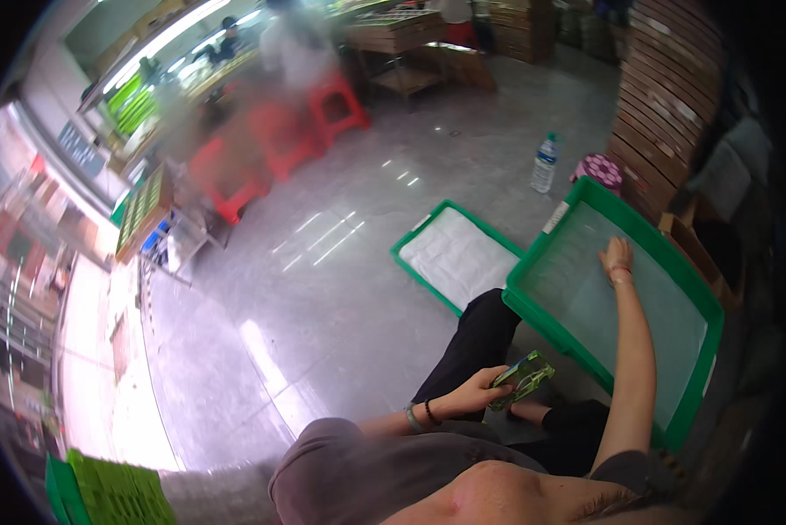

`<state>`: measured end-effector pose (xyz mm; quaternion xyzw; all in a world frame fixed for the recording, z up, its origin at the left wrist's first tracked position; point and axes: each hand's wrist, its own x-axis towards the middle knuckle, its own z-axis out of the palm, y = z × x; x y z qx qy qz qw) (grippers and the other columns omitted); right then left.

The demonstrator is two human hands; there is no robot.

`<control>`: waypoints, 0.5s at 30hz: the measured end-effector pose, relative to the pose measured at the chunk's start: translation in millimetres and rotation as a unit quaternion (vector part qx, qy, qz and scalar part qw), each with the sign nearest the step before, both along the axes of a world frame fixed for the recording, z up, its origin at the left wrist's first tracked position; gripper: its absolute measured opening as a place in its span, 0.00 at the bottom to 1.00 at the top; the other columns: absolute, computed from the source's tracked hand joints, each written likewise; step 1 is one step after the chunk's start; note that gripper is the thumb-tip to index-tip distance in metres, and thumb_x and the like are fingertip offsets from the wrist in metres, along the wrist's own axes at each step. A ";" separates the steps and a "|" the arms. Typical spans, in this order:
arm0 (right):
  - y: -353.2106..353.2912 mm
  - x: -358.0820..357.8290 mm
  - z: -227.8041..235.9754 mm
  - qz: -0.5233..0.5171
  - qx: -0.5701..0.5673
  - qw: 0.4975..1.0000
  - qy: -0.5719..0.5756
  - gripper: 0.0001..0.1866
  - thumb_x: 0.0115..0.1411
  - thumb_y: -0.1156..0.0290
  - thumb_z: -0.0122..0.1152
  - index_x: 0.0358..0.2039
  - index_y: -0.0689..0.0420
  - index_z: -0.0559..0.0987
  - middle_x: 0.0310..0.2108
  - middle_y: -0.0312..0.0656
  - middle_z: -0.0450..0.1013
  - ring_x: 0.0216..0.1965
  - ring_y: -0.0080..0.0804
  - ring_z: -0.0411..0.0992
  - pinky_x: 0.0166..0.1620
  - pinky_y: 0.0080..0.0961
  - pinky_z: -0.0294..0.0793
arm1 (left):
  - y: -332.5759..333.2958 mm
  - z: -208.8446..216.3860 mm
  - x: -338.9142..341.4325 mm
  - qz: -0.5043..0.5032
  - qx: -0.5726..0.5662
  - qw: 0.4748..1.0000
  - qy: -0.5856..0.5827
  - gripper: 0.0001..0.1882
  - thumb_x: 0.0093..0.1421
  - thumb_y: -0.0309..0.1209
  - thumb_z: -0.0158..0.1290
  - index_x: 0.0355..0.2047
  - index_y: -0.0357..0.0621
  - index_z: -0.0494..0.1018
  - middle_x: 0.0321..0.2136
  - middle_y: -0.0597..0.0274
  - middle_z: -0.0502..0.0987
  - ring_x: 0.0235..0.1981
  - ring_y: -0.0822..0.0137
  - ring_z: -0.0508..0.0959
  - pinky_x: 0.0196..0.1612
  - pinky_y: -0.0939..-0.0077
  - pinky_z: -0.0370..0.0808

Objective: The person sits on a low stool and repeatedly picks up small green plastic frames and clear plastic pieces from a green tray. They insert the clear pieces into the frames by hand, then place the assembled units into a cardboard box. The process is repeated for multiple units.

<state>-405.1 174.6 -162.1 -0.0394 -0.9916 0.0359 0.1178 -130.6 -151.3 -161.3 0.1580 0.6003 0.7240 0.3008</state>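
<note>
My left hand (476,391) is closed on a green see-through plastic case (524,380), held low in front of my body. I cannot make out exactly what kind of case it is. My right arm reaches into a big green-rimmed tray (557,325) on my right. Down at the tray's pale floor is my right hand (618,255), its thumb apart from its bent fingers, with nothing visible in them. The fingertips are small and partly hidden, and whether they press on the floor is unclear.
A smaller green-rimmed tray (476,302) lined with white sheeting lies on the floor beyond my knee. Past it stand a water bottle (544,164), a pink stool (600,171) and a tall box stack (664,105). Red stools (288,140) and a blurred person are farther left.
</note>
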 end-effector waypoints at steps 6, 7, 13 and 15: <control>21.4 49.4 20.7 0.056 -0.157 0.984 0.063 0.13 0.55 0.69 0.59 0.38 0.62 0.73 0.41 0.49 0.68 0.38 0.40 0.71 0.42 0.34 0.72 | 14.0 -5.9 -1.3 -0.009 0.057 0.998 -0.009 0.10 0.64 0.31 0.47 0.42 0.37 0.68 0.33 0.67 0.73 0.35 0.79 0.72 0.38 0.80 0.71; 19.0 65.1 33.3 0.048 -0.261 0.963 0.052 0.11 0.57 0.69 0.57 0.38 0.62 0.73 0.40 0.47 0.68 0.35 0.36 0.71 0.39 0.30 0.72 | 16.7 -6.9 -1.5 -0.013 0.064 0.998 -0.014 0.11 0.65 0.31 0.47 0.43 0.37 0.68 0.34 0.67 0.74 0.35 0.78 0.73 0.38 0.80 0.72; -32.4 226.6 114.7 0.058 -0.584 0.799 0.132 0.05 0.63 0.71 0.52 0.35 0.60 0.71 0.28 0.35 0.69 0.18 0.14 0.60 0.20 0.12 0.59 | 31.8 -5.8 -1.0 -0.028 0.078 0.995 -0.047 0.17 0.65 0.34 0.47 0.50 0.37 0.66 0.36 0.63 0.75 0.33 0.74 0.76 0.38 0.78 0.75; -45.5 272.9 108.5 0.057 -0.619 0.765 0.167 0.05 0.62 0.71 0.54 0.34 0.59 0.72 0.25 0.32 0.69 0.17 0.12 0.58 0.18 0.11 0.56 | 41.6 -15.3 0.9 -0.035 0.079 0.995 -0.050 0.18 0.66 0.36 0.47 0.51 0.38 0.66 0.36 0.62 0.75 0.33 0.73 0.77 0.37 0.78 0.75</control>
